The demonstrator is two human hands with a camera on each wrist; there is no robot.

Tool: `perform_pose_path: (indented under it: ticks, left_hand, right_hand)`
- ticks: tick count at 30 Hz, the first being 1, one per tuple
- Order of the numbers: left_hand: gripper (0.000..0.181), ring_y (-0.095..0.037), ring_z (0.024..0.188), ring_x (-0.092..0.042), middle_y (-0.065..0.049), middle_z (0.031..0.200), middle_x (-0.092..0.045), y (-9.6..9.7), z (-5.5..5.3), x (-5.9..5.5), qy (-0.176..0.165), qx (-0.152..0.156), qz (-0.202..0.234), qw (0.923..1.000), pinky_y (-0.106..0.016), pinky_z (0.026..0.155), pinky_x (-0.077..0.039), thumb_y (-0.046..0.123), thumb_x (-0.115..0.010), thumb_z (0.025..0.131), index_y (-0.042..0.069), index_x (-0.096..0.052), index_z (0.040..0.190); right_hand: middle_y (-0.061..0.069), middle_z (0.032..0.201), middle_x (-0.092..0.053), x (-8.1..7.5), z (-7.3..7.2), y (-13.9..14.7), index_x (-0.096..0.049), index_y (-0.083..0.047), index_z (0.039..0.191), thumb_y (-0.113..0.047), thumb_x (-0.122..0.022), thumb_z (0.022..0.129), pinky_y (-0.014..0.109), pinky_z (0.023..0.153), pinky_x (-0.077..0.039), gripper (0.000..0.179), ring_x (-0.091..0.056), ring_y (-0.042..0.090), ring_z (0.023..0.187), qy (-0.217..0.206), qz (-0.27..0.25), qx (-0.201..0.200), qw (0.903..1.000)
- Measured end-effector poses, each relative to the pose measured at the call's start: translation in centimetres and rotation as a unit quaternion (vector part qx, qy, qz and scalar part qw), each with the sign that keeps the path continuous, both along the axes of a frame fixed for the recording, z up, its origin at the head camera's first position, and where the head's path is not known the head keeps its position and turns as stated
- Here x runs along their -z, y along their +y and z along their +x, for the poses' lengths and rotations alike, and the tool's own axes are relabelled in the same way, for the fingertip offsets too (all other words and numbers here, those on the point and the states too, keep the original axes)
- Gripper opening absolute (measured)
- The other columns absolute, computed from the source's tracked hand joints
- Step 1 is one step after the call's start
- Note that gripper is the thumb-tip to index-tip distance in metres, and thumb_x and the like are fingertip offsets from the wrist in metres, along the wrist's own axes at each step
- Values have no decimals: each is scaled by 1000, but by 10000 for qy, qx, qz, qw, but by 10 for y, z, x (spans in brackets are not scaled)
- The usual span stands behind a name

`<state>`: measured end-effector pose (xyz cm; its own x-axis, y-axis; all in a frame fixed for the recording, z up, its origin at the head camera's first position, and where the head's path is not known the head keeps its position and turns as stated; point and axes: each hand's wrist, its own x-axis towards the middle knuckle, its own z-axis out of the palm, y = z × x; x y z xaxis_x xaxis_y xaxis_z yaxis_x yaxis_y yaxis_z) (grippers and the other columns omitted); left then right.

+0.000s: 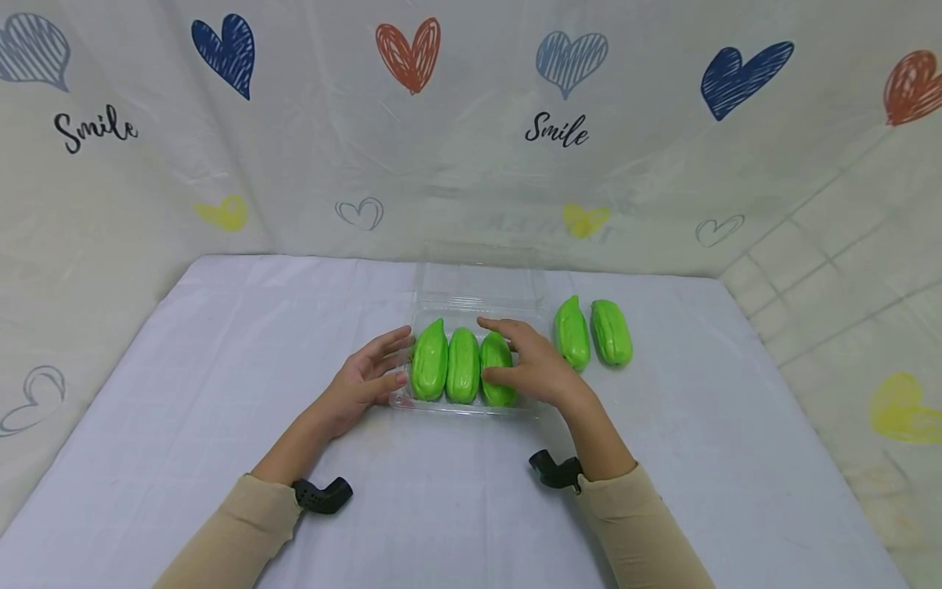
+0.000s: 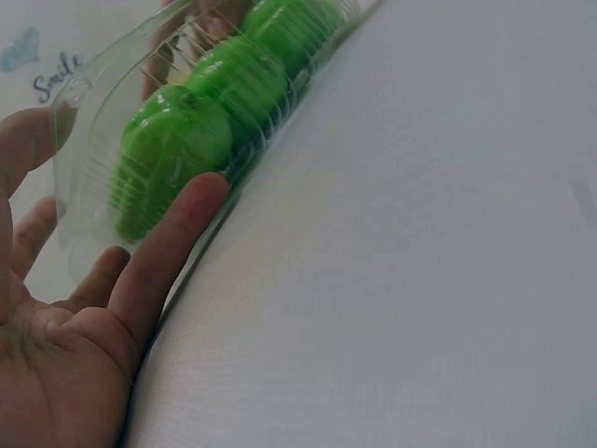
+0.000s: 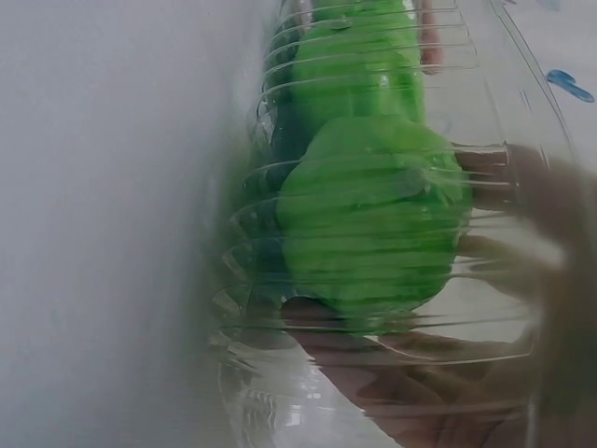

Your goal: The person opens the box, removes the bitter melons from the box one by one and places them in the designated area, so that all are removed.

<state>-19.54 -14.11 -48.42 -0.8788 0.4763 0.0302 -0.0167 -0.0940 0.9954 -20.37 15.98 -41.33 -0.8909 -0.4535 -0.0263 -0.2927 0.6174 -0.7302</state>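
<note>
A clear plastic clamshell box lies with its lid raised at the back. Three glossy green ribbed vegetables stand in a row inside: the left one, the middle one and the right one. My left hand touches the box's left side with spread, mostly straight fingers; in the left wrist view its thumb and fingers lie along the clear wall. My right hand reaches into the box and holds the right vegetable between thumb and fingers, seen through the plastic in the right wrist view.
Two more green vegetables, one pointed and one blunt, lie on the white tablecloth right of the box. A pale curtain printed with hearts hangs behind the table. Black wrist cameras sit at both sleeves.
</note>
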Motion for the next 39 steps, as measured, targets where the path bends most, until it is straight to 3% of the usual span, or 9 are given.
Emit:
perform_pose_path:
  ticks: [13, 23, 39]
  left_hand:
    - [69, -38, 146, -31, -14, 160, -29, 0, -1, 2, -6, 20, 20, 10000, -37, 87, -57, 7, -60, 98, 12, -26, 158]
    - [69, -37, 147, -30, -14, 161, -28, 0, -1, 2, -13, 43, 39, 10000, -36, 88, -57, 9, -61, 98, 12, -26, 158]
    - [71, -37, 147, -29, -13, 161, -28, 0, 1, -1, -3, 27, 37, 10000, -36, 88, -56, 10, -62, 97, 14, -27, 158]
  right_hand:
    - [12, 156, -38, -1, 1, 0, -40, -16, 153, -16, -73, 88, 55, 107, -42, 73, -37, 35, 142, -41, -71, 2, 10000]
    - [16, 155, -37, -2, 1, 0, -42, -19, 153, -16, -72, 88, 57, 103, -44, 72, -47, 40, 132, 36, 81, 108, 9999]
    - [19, 158, -31, -11, 2, 2, -55, -18, 144, -15, -64, 85, 62, 102, -43, 59, -39, 44, 139, 80, -50, 503, 9987]
